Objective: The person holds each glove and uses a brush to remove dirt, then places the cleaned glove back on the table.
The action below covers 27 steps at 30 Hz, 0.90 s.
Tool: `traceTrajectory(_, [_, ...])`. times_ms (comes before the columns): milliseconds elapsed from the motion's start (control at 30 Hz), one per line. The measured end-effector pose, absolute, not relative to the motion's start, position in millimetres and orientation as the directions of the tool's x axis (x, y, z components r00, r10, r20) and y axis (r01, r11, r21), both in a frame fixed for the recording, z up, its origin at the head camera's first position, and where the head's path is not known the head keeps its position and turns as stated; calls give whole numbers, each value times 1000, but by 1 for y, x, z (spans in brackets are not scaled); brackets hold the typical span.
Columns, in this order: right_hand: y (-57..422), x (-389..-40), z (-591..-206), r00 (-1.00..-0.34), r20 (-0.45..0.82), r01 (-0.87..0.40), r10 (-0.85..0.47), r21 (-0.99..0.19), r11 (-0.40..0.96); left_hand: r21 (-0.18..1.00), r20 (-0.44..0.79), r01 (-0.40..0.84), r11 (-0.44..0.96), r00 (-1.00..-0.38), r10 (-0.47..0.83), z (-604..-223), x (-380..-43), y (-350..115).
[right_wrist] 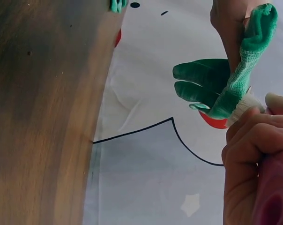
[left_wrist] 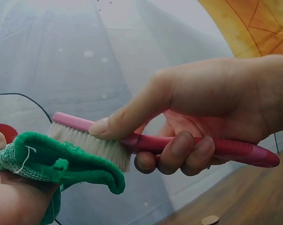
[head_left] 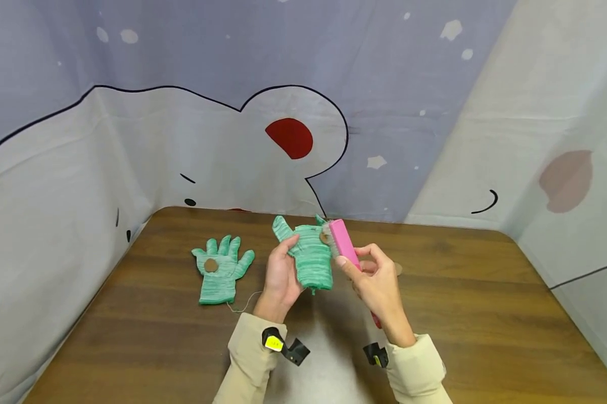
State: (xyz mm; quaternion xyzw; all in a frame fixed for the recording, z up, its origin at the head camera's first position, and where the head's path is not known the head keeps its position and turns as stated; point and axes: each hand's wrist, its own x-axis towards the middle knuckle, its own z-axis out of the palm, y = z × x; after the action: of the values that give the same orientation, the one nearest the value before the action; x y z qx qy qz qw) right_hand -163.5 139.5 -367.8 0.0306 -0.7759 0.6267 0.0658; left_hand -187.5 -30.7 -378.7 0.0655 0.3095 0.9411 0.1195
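Observation:
My left hand [head_left: 279, 272] holds up a green knitted glove [head_left: 313, 261], the thumb over its near side and the cuff toward me. In the left wrist view the cuff opening [left_wrist: 62, 161] gapes, with loose threads inside. My right hand [head_left: 382, 283] grips a pink brush [head_left: 346, 242] by its handle, thumb on the back of the head. The brush's pale bristles [right_wrist: 243, 107] press against the glove's palm side. A brown round patch [head_left: 325, 235] on the glove is partly hidden behind them. Green coated fingers [right_wrist: 202, 75] of the glove hang out in the right wrist view.
A second green glove [head_left: 218, 287] lies flat on the wooden table [head_left: 146, 336] at the left, with a brown disc [head_left: 210, 265] on its palm and a loose thread [head_left: 245, 307] at its cuff. Another brown disc [head_left: 398, 269] lies behind my right hand. A printed curtain [head_left: 207, 151] surrounds the table.

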Motion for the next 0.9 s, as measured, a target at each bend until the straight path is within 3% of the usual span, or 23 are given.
traceTrajectory(400, [143, -164, -364, -992, 125, -118, 19, -969, 216, 560, 48, -208, -802, -958, 282, -379, -190, -30])
traceTrajectory(633, [134, -157, -364, -957, 290, -286, 4, -947, 147, 614, -13, -194, -765, -972, 236, -378, -187, -32])
traceTrajectory(767, [126, -155, -368, -895, 446, -416, -2, -835, 361, 630, -24, -206, -748, -969, 247, -378, -186, -31])
traceTrajectory(900, [123, -156, -372, -873, 488, -404, 7, -730, 552, 631, -35, -216, -745, -967, 251, -378, -185, -30])
